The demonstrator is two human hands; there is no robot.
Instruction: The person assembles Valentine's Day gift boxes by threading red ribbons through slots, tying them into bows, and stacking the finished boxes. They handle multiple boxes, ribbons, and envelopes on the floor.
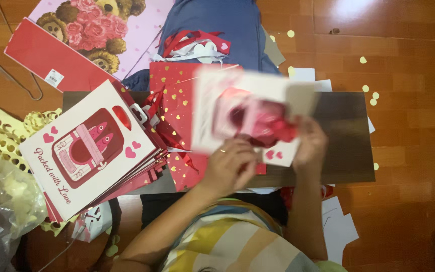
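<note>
A white paper gift bag [247, 108] with a pink-and-red picture is held up over the dark worktop [348, 146], kinda blurred so details can't be made out. It's pinched at its lower edge by the left hand [227, 166], grip closed on it, and the lower right corner is clamped by the right hand [310, 143] too. Just under it a red bag with gold hearts [174, 108] is laid flat. Off to the left, a fanned stack of white gift bags [89, 151] with heart prints is piled up, partly hanging off the worktop. A clear plastic bag [1, 201] is seen at the far left on the floor.
</note>
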